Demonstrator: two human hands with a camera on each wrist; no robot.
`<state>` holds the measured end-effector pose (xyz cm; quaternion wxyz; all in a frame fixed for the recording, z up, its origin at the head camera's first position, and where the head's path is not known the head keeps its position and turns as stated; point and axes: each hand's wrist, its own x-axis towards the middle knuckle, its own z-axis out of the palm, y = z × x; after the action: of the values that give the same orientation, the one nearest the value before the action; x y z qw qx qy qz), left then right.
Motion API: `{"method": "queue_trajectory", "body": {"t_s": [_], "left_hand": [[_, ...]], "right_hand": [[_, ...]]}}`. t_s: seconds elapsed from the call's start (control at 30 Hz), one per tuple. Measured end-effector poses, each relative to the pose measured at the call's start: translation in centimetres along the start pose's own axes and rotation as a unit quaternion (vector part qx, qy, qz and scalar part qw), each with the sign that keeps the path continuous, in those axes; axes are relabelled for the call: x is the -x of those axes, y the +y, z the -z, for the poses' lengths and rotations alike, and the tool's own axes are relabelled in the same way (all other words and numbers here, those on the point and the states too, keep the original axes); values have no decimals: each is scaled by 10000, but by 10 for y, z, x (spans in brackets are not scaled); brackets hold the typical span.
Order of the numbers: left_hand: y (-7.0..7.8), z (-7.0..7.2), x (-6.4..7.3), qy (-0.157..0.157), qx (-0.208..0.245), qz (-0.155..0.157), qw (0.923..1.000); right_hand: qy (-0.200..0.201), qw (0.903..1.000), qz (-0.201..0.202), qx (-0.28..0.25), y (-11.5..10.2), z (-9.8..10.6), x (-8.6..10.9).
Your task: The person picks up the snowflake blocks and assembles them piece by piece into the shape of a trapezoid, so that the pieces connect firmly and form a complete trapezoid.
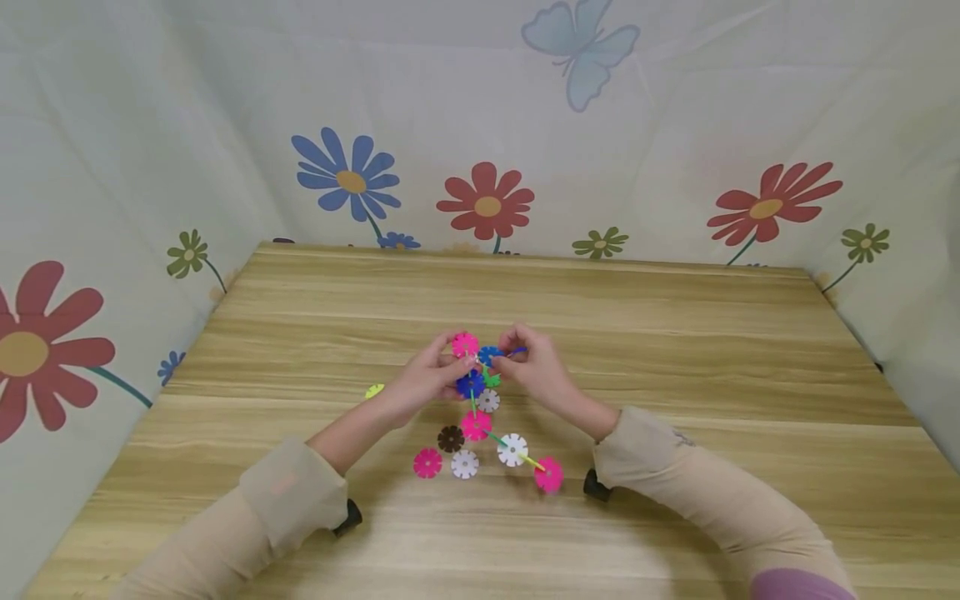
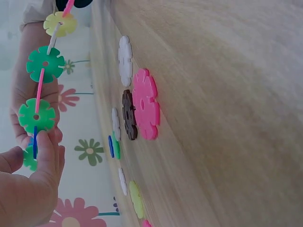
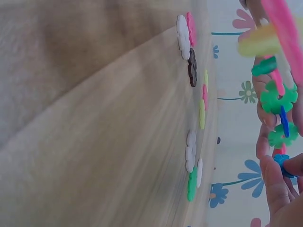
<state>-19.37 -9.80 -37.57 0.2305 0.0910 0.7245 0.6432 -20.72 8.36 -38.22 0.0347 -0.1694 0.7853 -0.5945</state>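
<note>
Flower-shaped slotted plastic discs are joined into a chain, neighbours set crosswise, so some show faces and others edges. In the head view it runs from a white disc (image 1: 513, 450) and a pink disc (image 1: 476, 426) up to a dark blue disc (image 1: 471, 384). My left hand (image 1: 431, 375) grips the chain's upper end near that disc, its thumb on top. My right hand (image 1: 538, 364) pinches a blue disc (image 1: 490, 356) at this end. A green disc (image 2: 37, 114) faces the left wrist view. Fingers partly hide the joint.
Loose discs lie on the wooden table (image 1: 675, 533) below the hands: a brown disc (image 1: 451, 438), a pink disc (image 1: 427, 462), a white disc (image 1: 465, 464) and others. A yellow disc (image 1: 374, 391) is left of them, partly behind the left arm. A flowered cloth (image 1: 420, 75) hangs behind.
</note>
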Motion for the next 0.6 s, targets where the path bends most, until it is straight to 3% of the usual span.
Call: {"method": "queue_trajectory", "body": {"t_s": [0.37, 0.6], "left_hand": [[4, -5, 0, 208, 81, -22, 9997], [4, -9, -2, 485, 91, 34, 9988]], "right_hand": [[277, 9992, 119, -246, 0, -5, 1], [484, 9981, 385, 69, 0, -8, 2]]}}
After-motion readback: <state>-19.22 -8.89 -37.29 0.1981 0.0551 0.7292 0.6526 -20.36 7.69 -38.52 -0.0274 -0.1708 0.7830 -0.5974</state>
